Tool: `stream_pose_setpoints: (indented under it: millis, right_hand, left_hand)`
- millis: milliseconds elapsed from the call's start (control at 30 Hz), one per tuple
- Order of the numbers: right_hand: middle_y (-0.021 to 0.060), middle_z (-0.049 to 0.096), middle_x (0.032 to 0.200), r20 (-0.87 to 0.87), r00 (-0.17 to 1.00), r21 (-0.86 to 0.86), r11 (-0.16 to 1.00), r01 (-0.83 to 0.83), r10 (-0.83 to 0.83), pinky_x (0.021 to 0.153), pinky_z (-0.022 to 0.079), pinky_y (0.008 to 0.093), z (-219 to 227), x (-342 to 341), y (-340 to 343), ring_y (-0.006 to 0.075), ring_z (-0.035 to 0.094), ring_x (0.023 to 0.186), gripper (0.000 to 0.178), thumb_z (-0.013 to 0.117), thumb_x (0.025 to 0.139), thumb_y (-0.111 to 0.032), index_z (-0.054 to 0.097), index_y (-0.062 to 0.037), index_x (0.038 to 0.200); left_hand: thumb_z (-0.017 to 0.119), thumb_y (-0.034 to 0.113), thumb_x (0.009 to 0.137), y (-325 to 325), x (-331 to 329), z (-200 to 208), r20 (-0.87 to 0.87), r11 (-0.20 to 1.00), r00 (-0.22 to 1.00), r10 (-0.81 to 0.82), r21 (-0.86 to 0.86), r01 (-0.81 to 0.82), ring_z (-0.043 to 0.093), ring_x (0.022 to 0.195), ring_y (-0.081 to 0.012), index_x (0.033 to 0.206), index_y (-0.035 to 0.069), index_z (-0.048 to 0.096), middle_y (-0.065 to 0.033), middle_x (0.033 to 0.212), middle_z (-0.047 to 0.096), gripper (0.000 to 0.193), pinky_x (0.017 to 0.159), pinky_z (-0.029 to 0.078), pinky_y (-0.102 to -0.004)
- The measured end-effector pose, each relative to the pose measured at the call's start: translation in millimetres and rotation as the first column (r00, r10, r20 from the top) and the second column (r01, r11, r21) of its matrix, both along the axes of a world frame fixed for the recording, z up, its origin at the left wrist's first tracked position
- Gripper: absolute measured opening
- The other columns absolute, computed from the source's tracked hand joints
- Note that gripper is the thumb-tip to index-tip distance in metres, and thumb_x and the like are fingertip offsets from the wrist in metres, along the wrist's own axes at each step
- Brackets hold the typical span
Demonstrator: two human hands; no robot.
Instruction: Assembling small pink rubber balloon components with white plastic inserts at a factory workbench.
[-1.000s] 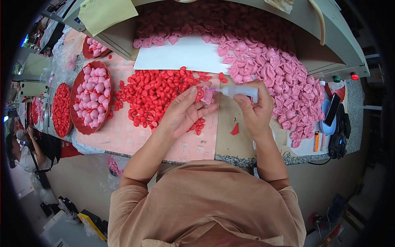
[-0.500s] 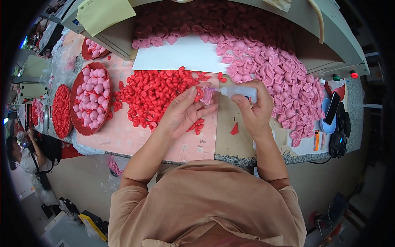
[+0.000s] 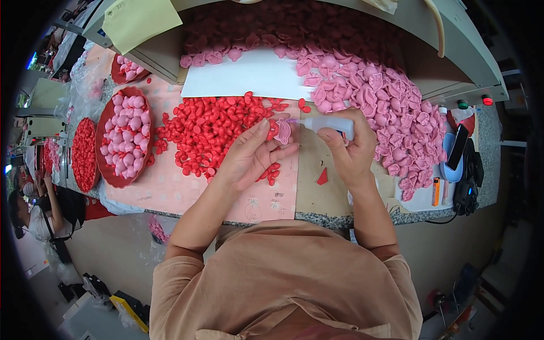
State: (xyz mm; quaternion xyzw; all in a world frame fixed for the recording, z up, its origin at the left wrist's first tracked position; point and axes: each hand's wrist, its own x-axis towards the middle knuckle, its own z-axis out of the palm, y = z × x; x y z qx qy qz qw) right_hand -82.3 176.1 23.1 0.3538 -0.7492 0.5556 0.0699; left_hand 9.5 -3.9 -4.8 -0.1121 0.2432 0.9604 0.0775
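Observation:
My left hand [image 3: 251, 154] pinches a small pink petal-shaped piece [image 3: 282, 131] with a red piece in it, at the right edge of a heap of small red pieces [image 3: 212, 127]. My right hand [image 3: 349, 148] grips a small white squeeze bottle [image 3: 330, 123] lying sideways, its thin nozzle pointing left and touching the pink piece. A large heap of pink petal pieces [image 3: 374, 96] spreads behind and to the right of both hands. One red piece [image 3: 322, 177] lies on the brown board below the bottle.
A white sheet [image 3: 243, 76] lies behind the red heap. Red trays at the left hold pink pieces [image 3: 126, 136] and red pieces [image 3: 84, 154]. A phone [image 3: 458, 148], a lighter [image 3: 435, 191] and a black pouch [image 3: 468, 190] sit at the right. Another person [image 3: 31, 218] sits at far left.
My left hand has lifted the pink piece slightly up and right, and my right hand has brought the bottle's nozzle against it.

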Motion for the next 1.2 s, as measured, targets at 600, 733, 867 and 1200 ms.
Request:
stream_pose_setpoints:
  millis: [600,733,867,1200]
  right_hand:
    - [0.0057,0.058,0.077,-0.036,0.999,0.0,1.0,0.013,-0.013,0.058,0.042,0.0219,0.4,0.4,-0.5,0.0106,0.054,0.064,0.024,0.071,0.079,-0.015,0.055,-0.0009,0.091]
    - [0.0065,0.059,0.076,-0.035,0.999,-0.019,0.999,0.041,-0.042,0.057,0.043,0.0248,1.1,2.5,-1.6,0.0147,0.056,0.064,0.026,0.073,0.076,-0.019,0.058,-0.0028,0.089]
    - [0.0073,0.06,0.077,0.026,0.998,-0.027,0.998,0.065,-0.064,0.058,0.044,0.0277,2.9,4.0,-2.3,0.0186,0.058,0.065,0.027,0.075,0.074,-0.023,0.062,-0.0044,0.088]
    - [0.0073,0.059,0.076,-0.014,0.998,-0.02,0.998,0.055,-0.055,0.057,0.044,0.0278,2.9,3.5,-1.6,0.0184,0.058,0.064,0.027,0.076,0.072,-0.021,0.06,-0.0045,0.087]
  left_hand:
    - [0.044,0.023,0.096,-0.7,1.1,-0.3,0.017,1.0,1.0,0.011,0.019,-0.011,0.054,0.112,-0.0234,0.126,0.0,0.043,-0.0142,0.121,0.053,0.038,0.099,0.043,-0.0441]
    - [0.045,0.024,0.096,-0.7,0.7,0.5,0.02,1.0,1.0,0.013,0.006,-0.014,0.053,0.112,-0.0231,0.127,0.001,0.043,-0.0136,0.121,0.053,0.039,0.099,0.043,-0.0437]
    - [0.045,0.024,0.096,-1.6,0.2,0.6,0.021,1.0,1.0,0.015,-0.003,-0.015,0.053,0.113,-0.0231,0.127,0.001,0.043,-0.0131,0.122,0.053,0.039,0.099,0.043,-0.0435]
    - [0.045,0.024,0.096,-2.1,-0.5,1.8,0.007,0.999,1.0,0.016,-0.048,-0.016,0.053,0.113,-0.021,0.131,-0.001,0.04,-0.0109,0.12,0.053,0.043,0.099,0.044,-0.0411]
